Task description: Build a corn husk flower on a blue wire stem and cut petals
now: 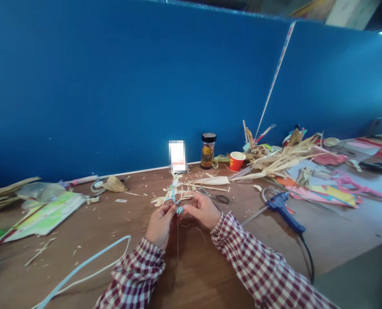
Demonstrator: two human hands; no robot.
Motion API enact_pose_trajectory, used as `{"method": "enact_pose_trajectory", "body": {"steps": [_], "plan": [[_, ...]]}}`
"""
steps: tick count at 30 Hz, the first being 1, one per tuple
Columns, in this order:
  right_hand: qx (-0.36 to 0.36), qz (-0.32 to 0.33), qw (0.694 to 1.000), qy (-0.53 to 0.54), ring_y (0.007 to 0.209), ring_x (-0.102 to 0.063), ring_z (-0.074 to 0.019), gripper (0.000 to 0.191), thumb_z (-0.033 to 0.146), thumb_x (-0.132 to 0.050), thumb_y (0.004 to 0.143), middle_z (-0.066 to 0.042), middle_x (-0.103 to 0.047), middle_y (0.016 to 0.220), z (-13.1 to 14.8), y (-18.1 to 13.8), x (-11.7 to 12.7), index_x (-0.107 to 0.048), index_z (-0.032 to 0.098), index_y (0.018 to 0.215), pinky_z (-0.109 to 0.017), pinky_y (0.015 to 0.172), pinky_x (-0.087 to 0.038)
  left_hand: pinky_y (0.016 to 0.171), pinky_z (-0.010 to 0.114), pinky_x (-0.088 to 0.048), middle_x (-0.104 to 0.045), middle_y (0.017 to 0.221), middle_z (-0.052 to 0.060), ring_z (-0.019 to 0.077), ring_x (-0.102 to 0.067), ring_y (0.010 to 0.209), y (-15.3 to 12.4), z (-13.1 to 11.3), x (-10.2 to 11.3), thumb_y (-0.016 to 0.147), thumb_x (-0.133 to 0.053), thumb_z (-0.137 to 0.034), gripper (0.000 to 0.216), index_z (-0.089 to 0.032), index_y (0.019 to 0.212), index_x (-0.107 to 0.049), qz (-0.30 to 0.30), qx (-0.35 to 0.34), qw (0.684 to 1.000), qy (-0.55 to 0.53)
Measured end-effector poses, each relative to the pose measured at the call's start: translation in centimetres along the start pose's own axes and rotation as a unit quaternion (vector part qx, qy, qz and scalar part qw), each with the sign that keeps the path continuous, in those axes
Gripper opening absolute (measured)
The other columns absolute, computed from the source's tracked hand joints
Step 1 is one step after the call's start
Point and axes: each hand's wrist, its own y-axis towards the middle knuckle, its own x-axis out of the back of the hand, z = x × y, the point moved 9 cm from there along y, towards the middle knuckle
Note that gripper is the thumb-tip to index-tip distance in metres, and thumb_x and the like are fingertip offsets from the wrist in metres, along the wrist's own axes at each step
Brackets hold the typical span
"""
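My left hand (pixel 161 223) and my right hand (pixel 204 210) meet at mid-table, fingers closed on one small craft piece. The piece is a light-blue stem (pixel 174 195) with pale husk-like petals (pixel 160 200) spreading out at its upper part. Its light-blue lower end (pixel 179 210) sits between the fingertips of both hands. A thin thread or wire (pixel 178 240) hangs straight down below it. The fingers partly hide where each hand grips. Behind my right hand lie dark-handled scissors (pixel 222 199).
A blue glue gun (pixel 285 210) with its cord lies to the right. Beyond are a dark-lidded jar (pixel 208 151), a red paper cup (pixel 237 162) and a heap of dry husks (pixel 284 156). Patterned sheets (pixel 46 214) and a light-blue strip (pixel 88 266) lie left. A blue partition (pixel 139 86) closes the back.
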Motion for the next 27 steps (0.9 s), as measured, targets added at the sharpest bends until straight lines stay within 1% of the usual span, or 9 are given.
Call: {"method": "enact_pose_trajectory", "body": {"steps": [3, 5, 8, 12, 15, 18, 21, 24, 27], "plan": [[-0.007, -0.117, 0.993, 0.02, 0.05, -0.048, -0.0095, 0.02, 0.032, -0.069, 0.064, 0.002, -0.057, 0.062, -1.0, 0.4, 3.0, -0.061, 0.017, 0.075, -0.021, 0.045, -0.038, 0.047, 0.018, -0.049, -0.062, 0.06, -0.002, 0.008, -0.055, 0.05, 0.2, -0.4, 0.9, 0.057, -0.076, -0.017, 0.016, -0.011, 0.067, -0.065, -0.047, -0.009, 0.999, -0.009], [-0.015, -0.192, 0.98, 0.048, 0.041, -0.038, -0.0065, 0.024, 0.038, -0.064, 0.068, 0.006, -0.046, 0.05, -1.5, 0.6, 5.6, -0.051, 0.018, 0.065, -0.019, 0.038, -0.03, 0.047, 0.018, -0.049, -0.059, 0.056, -0.003, 0.0073, -0.054, 0.048, 0.2, -0.9, 1.7, 0.06, -0.074, -0.014, 0.012, -0.011, 0.064, -0.063, -0.084, -0.017, 0.996, -0.016], [-0.013, -0.25, 0.965, 0.077, 0.035, -0.021, -0.0049, 0.034, 0.042, -0.054, 0.073, 0.011, -0.025, 0.043, -1.8, 0.7, 7.9, -0.033, 0.021, 0.056, -0.019, 0.034, -0.016, 0.048, 0.019, -0.05, -0.058, 0.054, -0.004, 0.0068, -0.054, 0.047, 0.1, -1.2, 1.9, 0.065, -0.069, -0.01, 0.008, -0.011, 0.064, -0.061, -0.097, -0.016, 0.995, -0.027], [0.002, -0.288, 0.954, 0.08, 0.037, -0.015, -0.0046, 0.039, 0.032, -0.058, 0.071, 0.012, -0.017, 0.043, -1.6, 0.2, 8.2, -0.024, 0.022, 0.055, -0.019, 0.035, -0.013, 0.048, 0.018, -0.051, -0.058, 0.055, -0.003, 0.007, -0.055, 0.047, -0.1, -1.0, 1.5, 0.068, -0.066, -0.007, 0.006, -0.01, 0.067, -0.061, -0.085, -0.001, 0.996, -0.029], [0.029, -0.249, 0.967, 0.051, 0.042, -0.03, -0.005, 0.026, 0.025, -0.062, 0.069, 0.01, -0.033, 0.048, -0.7, -0.1, 6.4, -0.039, 0.02, 0.06, -0.017, 0.04, -0.025, 0.048, 0.018, -0.051, -0.06, 0.058, -0.001, 0.0071, -0.056, 0.048, -0.2, -0.7, 1.1, 0.069, -0.065, -0.006, 0.006, -0.011, 0.07, -0.063, -0.066, 0.01, 0.997, -0.028], [0.054, -0.108, 0.993, -0.009, 0.059, -0.048, -0.0078, 0.017, 0.026, -0.061, 0.074, 0.002, -0.055, 0.077, 0.1, 0.0, 2.6, -0.055, 0.019, 0.088, -0.02, 0.053, -0.039, 0.049, 0.019, -0.052, -0.061, 0.061, -0.001, 0.0071, -0.055, 0.048, -0.2, -0.4, 1.0, 0.067, -0.067, -0.007, 0.007, -0.011, 0.07, -0.063, -0.059, 0.013, 0.998, -0.031], [0.027, 0.02, 0.999, -0.022, 0.068, -0.055, -0.0101, 0.026, 0.029, -0.058, 0.077, -0.004, -0.057, 0.097, -0.8, -0.2, -0.7, -0.056, 0.02, 0.101, -0.024, 0.06, -0.044, 0.05, 0.019, -0.05, -0.063, 0.063, -0.001, 0.0076, -0.056, 0.05, -0.2, 0.0, 0.5, 0.063, -0.072, -0.014, 0.011, -0.012, 0.071, -0.065, -0.032, 0.014, 0.999, -0.016], [-0.014, 0.056, 0.998, 0.021, 0.073, -0.058, -0.0129, 0.027, 0.032, -0.058, 0.076, -0.004, -0.059, 0.094, -1.9, -0.3, -1.8, -0.055, 0.018, 0.1, -0.025, 0.06, -0.046, 0.052, 0.02, -0.049, -0.065, 0.066, 0.0, 0.0102, -0.058, 0.056, -0.2, 0.1, -0.2, 0.058, -0.076, -0.024, 0.023, -0.012, 0.075, -0.067, 0.013, -0.001, 1.0, 0.011], [-0.049, 0.044, 0.997, 0.024, 0.061, -0.053, -0.0105, 0.026, 0.035, -0.062, 0.073, -0.001, -0.057, 0.077, -2.5, -0.2, -1.5, -0.055, 0.017, 0.091, -0.022, 0.051, -0.044, 0.055, 0.023, -0.049, -0.066, 0.068, 0.0, 0.0126, -0.059, 0.059, -0.1, -0.1, -0.2, 0.054, -0.077, -0.03, 0.03, -0.013, 0.078, -0.068, 0.016, -0.025, 0.999, 0.043]]}}
